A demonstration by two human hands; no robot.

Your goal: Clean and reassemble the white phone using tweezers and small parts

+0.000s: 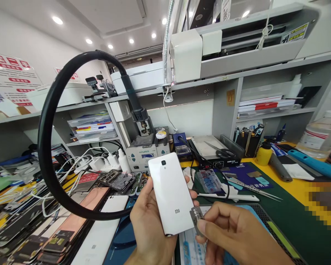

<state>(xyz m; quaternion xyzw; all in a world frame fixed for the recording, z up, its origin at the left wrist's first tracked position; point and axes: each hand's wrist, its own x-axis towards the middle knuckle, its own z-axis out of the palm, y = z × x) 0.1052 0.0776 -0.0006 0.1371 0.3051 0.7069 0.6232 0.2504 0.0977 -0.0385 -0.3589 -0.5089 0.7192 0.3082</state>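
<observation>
A white smartphone (171, 195) with a MI logo is held up back side out, tilted slightly. My left hand (146, 224) wraps round it from below, thumb along its left edge and fingertips showing at its right edge. A small grey razor blade (196, 220) is pinched between the thumb and fingers of my right hand (231, 232). The blade lies close to the phone's lower right edge; whether it touches I cannot tell. A dark spot shows at the phone's bottom corner.
A thick black hose (46, 121) loops at the left beside a soldering station (143, 158). Opened phones and a white phone (102, 228) lie at left. Tweezers (251, 187), scissors (220, 150) and a yellow bottle (263, 154) are at right. A green mat (289, 213) covers the bench.
</observation>
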